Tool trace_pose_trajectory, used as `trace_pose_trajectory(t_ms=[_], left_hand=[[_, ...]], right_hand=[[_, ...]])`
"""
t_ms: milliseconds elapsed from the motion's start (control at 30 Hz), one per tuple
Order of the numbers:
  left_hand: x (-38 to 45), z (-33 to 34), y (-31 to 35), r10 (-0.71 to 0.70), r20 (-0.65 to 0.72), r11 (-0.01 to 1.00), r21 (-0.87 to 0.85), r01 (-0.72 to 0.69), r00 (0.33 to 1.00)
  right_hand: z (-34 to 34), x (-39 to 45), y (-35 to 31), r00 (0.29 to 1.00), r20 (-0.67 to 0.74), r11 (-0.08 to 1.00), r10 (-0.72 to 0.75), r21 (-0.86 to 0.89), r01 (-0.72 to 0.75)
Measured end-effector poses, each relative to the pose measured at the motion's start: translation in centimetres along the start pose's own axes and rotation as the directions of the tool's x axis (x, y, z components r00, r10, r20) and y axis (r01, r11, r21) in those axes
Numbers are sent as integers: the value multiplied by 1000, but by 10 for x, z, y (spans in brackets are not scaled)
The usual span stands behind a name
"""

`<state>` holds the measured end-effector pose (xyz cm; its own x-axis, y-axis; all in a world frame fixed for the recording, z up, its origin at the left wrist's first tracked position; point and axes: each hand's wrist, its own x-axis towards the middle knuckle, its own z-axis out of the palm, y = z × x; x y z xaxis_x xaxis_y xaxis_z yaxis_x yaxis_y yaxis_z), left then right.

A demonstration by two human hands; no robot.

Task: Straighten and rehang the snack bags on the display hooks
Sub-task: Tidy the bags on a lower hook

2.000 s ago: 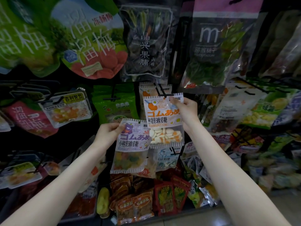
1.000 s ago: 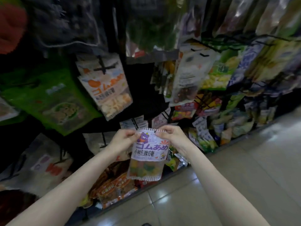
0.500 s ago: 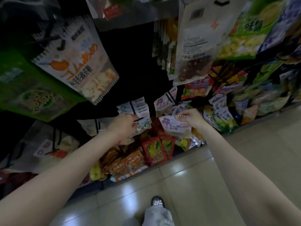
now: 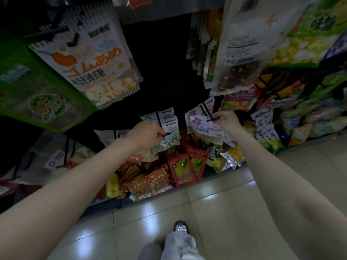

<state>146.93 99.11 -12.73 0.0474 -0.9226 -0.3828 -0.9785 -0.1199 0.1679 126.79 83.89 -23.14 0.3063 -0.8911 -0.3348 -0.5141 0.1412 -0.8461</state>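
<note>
Her right hand point(image 4: 228, 121) pinches the purple bear gummy bag point(image 4: 205, 127), now lowered from chest height onto a low hook point(image 4: 206, 111); rehanging looks underway. Left hand point(image 4: 148, 133) grips the neighbouring blue-and-white packets point(image 4: 169, 126), just leftward.

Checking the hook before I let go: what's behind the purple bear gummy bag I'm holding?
Behind the purple bear gummy bag pinched by the right hand, another matching bag shows on the black hook. Any further bags behind are covered.
</note>
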Motion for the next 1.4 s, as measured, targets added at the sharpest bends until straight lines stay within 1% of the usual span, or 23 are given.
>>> trace_pose_trajectory(t_ms=[133,267,333,367,433,467,533,600,633,667,733,833,867,967,1000,1100,1167,1200,1267,1300,1367,1400], left_hand=[[1,2,-3,-7,11,1000,-8,7,1000],[4,5,-4,2,8,1000,-17,-2,1000],[5,8,-5,1,4,1000,-29,-1,1000],[6,9,-6,-1,-3,999,-34,1,1000],[7,10,-6,-5,-11,999,-37,4,1000],[8,11,-7,-3,-15,999,-34,3,1000],[9,12,-7,-2,-25,1000,-24,1,1000],[10,12,-7,-2,-24,1000,-19,2,1000],[10,13,-7,-2,-24,1000,-17,2,1000],[10,14,-8,-2,-27,1000,-15,1,1000],[11,15,-9,2,-33,1000,-18,-3,999],[10,17,-8,12,-55,1000,-20,-13,998],[9,18,-8,16,-60,1000,-18,-17,998],[11,19,-11,29,-66,999,-13,-30,997],[12,20,-12,30,-71,999,-14,-32,997],[13,22,-12,35,-81,999,-23,-37,996],[13,21,-13,45,-87,999,-6,-46,995],[14,21,-14,45,-86,999,2,-45,995],[14,21,-15,45,-78,999,4,-44,996],[14,21,-15,44,-76,999,5,-44,996],[16,21,-15,37,-71,999,11,-36,997],[17,21,-15,30,-65,1000,11,-29,997]], right_hand=[[1,0,4,1000,-16,1000,-14,17,14],[-7,-2,-1,999,-45,987,-1,163,8],[-9,0,-3,1000,-31,986,-4,168,9],[-9,2,-3,1000,-23,993,-19,112,21],[-9,6,-3,998,-27,996,-51,-71,49],[-9,6,-3,998,-23,991,-63,-122,60],[-7,6,-5,997,13,978,-79,-191,80],[-6,3,-2,997,13,971,-78,-228,79],[-5,4,2,997,-3,975,-75,-211,72],[-5,3,4,998,-14,985,-63,-159,60],[-7,2,8,999,11,995,-44,-85,45],[-13,1,1,998,52,996,-44,-75,48],[-14,2,-2,998,41,999,-41,-30,43],[-14,7,-8,998,33,998,-55,-12,55],[-13,8,-10,998,12,998,-59,-8,59],[-6,12,-5,998,63,995,-14,102,8],[-4,20,1,1000,16,989,15,144,-17],[-2,22,1,1000,12,989,25,143,-26],[2,23,2,1000,8,999,14,31,-14],[2,23,0,999,33,999,28,39,-29],[-5,15,-5,1000,-5,999,-15,-45,15],[-10,12,-7,999,-19,998,-28,-55,27]])
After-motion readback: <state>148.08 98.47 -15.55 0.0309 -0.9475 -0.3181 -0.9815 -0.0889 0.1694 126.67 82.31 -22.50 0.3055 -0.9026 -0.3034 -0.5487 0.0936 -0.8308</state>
